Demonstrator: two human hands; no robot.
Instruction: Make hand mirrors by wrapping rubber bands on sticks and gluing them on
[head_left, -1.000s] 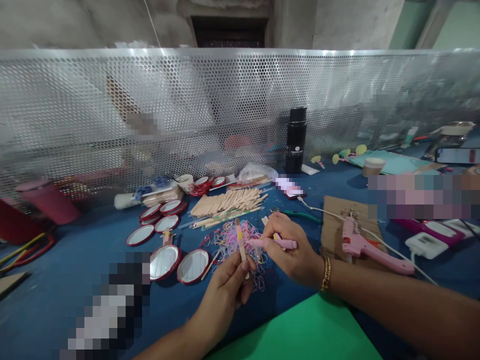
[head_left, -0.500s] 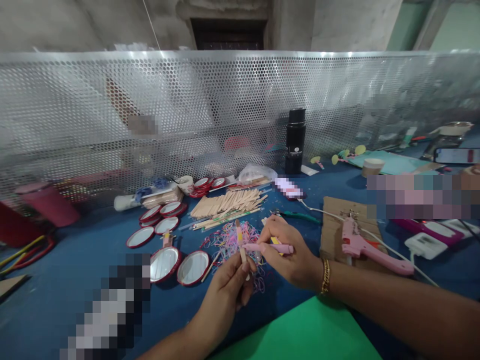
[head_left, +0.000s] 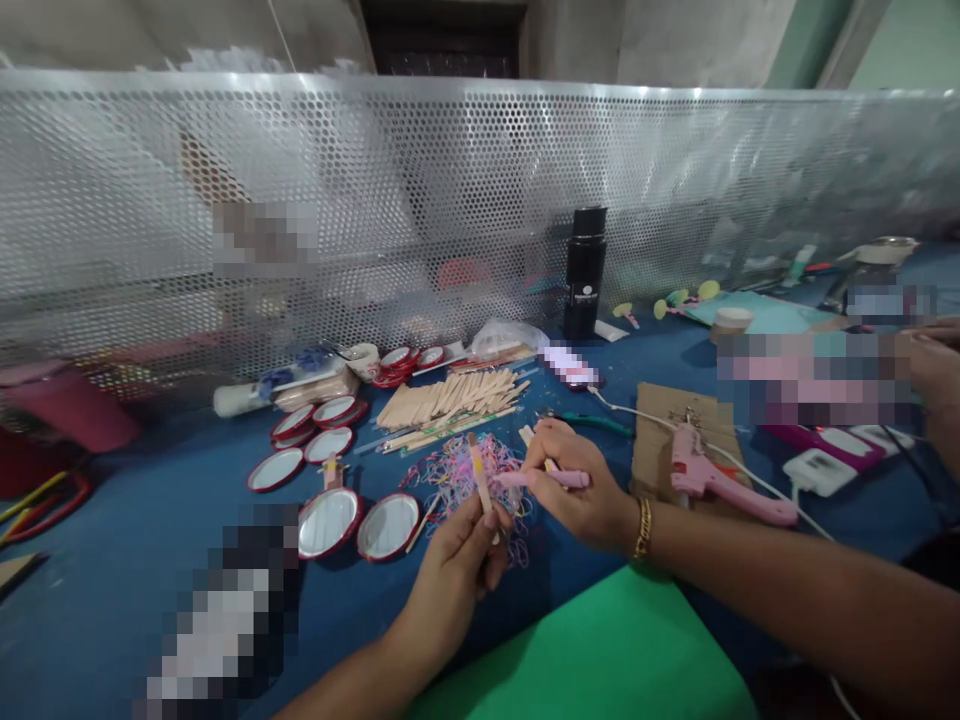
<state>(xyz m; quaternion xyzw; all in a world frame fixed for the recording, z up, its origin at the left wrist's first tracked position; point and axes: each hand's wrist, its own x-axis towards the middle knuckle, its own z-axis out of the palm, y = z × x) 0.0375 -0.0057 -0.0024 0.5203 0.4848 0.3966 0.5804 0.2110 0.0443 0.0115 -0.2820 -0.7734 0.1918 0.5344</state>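
My left hand (head_left: 459, 560) is closed round a wooden ice-cream stick (head_left: 478, 475) with coloured patches, held upright. My right hand (head_left: 577, 490) grips a pink marker (head_left: 544, 479) whose tip touches the stick. Both hands hover over a heap of small coloured rubber bands (head_left: 457, 470) on the blue table (head_left: 135, 560). A gold bracelet sits on my right wrist.
Several round red-rimmed mirrors (head_left: 328, 522) lie at the left, a pile of plain sticks (head_left: 446, 395) behind. A pink glue gun (head_left: 712, 478) rests on cardboard at the right. A black bottle (head_left: 585, 272) stands by the perforated metal screen (head_left: 450, 200). Green paper (head_left: 592, 660) lies near me. Another person's hand (head_left: 934, 365) shows far right.
The camera has tilted slightly, shifting the scene. My hands keep their grips; the marker tip stays at the stick. Another person's hand has come into view at the right edge.
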